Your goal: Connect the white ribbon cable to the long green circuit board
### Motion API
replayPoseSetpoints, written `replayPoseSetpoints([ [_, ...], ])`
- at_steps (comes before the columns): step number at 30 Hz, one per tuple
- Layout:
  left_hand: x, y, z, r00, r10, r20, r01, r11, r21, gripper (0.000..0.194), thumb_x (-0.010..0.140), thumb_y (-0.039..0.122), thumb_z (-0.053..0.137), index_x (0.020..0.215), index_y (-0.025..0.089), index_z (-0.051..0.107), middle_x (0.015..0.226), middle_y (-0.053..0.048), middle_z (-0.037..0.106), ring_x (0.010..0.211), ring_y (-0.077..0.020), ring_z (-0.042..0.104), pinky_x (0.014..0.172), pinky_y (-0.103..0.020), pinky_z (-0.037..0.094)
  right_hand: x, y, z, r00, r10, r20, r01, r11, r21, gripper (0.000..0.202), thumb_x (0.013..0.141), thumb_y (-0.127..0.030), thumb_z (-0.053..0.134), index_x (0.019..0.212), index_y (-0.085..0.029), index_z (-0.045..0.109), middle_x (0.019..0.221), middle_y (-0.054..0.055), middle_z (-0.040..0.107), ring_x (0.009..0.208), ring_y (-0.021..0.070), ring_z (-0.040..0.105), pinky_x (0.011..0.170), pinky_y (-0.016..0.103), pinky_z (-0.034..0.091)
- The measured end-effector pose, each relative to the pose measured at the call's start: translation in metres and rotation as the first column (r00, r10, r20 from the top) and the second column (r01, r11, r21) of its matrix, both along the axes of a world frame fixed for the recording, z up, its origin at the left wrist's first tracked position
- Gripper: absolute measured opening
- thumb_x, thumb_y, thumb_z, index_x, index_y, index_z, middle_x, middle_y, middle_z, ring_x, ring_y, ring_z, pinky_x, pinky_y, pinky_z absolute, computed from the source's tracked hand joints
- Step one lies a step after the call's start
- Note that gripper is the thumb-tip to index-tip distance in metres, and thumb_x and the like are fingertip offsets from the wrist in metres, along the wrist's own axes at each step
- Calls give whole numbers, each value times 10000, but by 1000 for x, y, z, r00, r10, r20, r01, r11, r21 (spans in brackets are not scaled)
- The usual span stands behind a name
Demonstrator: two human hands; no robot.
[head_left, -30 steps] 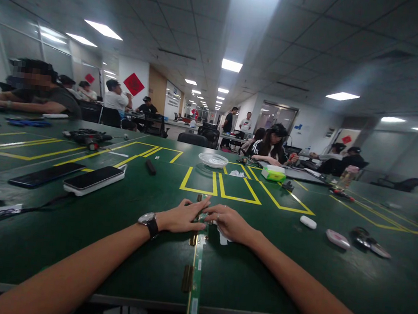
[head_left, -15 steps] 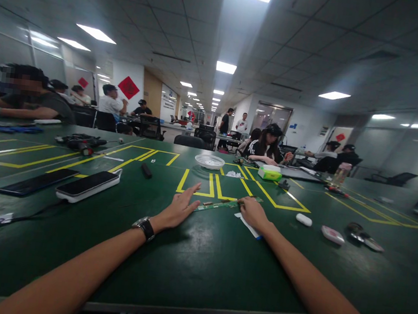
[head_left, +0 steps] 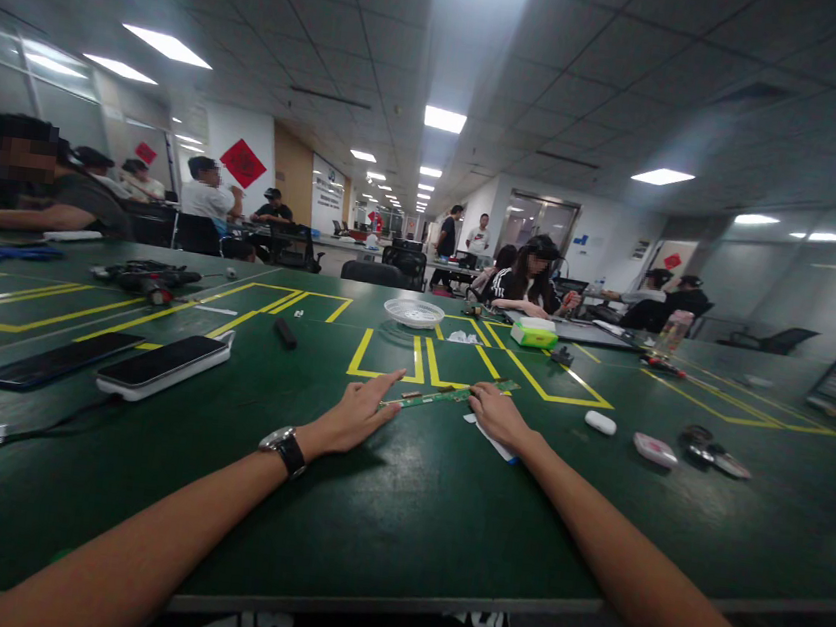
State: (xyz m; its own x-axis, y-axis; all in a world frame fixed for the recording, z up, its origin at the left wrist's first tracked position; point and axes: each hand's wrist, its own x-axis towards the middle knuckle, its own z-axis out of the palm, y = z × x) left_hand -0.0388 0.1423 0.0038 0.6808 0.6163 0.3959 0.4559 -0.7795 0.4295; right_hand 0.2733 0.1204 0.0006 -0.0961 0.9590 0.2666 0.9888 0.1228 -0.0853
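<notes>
Arms outstretched, left hand spread at one end of circuit strip, right hand curled, gripping it.

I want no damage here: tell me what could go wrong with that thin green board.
The thin green board might bend or slip, since the right hand grips it towards its right end while the left hand lies open at the other. The white strip close by the right hand could get dragged along if that hand shifts.

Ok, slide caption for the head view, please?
Right hand on a slim circuit board, left hand at one end, green table beneath.
</notes>
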Motion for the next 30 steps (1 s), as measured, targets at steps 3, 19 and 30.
replayPoseSetpoints([
  [3,0,2,-3,999,-10,-30,10,1000,-1,577,1043,456,299,1561,292,104,1544,-96,359,1391,-263,362,1087,-456,262,2,2,-2,1000,10,0,-10,1000,-24,476,1013,-333,328,1363,-93,543,1438,173,496,1305,283,471,1066,386,358],
  [19,-1,4,3,998,26,-61,-20,996,91,483,1021,454,343,1450,236,384,1457,-91,474,1340,-274,419,1082,-456,306,-4,0,16,980,197,38,-196,980,-24,372,981,-246,361,1103,-191,708,1240,109,668,1195,272,570,1076,513,285],
  [30,-6,2,-3,955,-95,-281,109,993,37,711,926,644,467,1491,236,330,1547,-121,348,1401,-319,339,1095,-485,279,-85,-49,27,667,706,-238,-732,681,-32,372,912,-108,486,1203,-246,671,1320,31,632,1246,173,556,1084,336,389],
])
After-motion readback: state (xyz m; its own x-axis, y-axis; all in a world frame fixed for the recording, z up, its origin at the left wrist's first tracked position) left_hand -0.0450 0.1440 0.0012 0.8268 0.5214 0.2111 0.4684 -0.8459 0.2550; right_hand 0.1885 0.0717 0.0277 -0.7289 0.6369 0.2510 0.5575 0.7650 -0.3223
